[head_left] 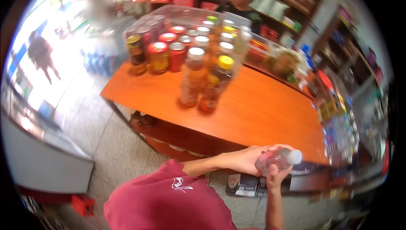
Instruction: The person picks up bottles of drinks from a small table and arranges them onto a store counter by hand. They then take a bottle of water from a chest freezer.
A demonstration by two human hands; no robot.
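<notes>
A small clear plastic bottle with a white cap [277, 160] is tilted sideways between my two hands, its cap toward the right. My left hand [247, 159] wraps around its base end, and a patch of pink shows on the bottle there. Fingers of my right hand [277, 176] close on the bottle from below, near the cap. The bottle is in front of the near edge of an orange wooden table [262, 103]. Farther left on the table, a yellow-capped bottle [216, 84] and a white-capped bottle [193, 78] stand upright at the front of rows of drinks.
Several cans, including a red can [158, 57], stand at the table's left end beside clear plastic bins [186, 14]. Packed bottles [338, 137] line the right end. A person [241, 1] is behind the table; another person [42, 54] is near the bright doorway.
</notes>
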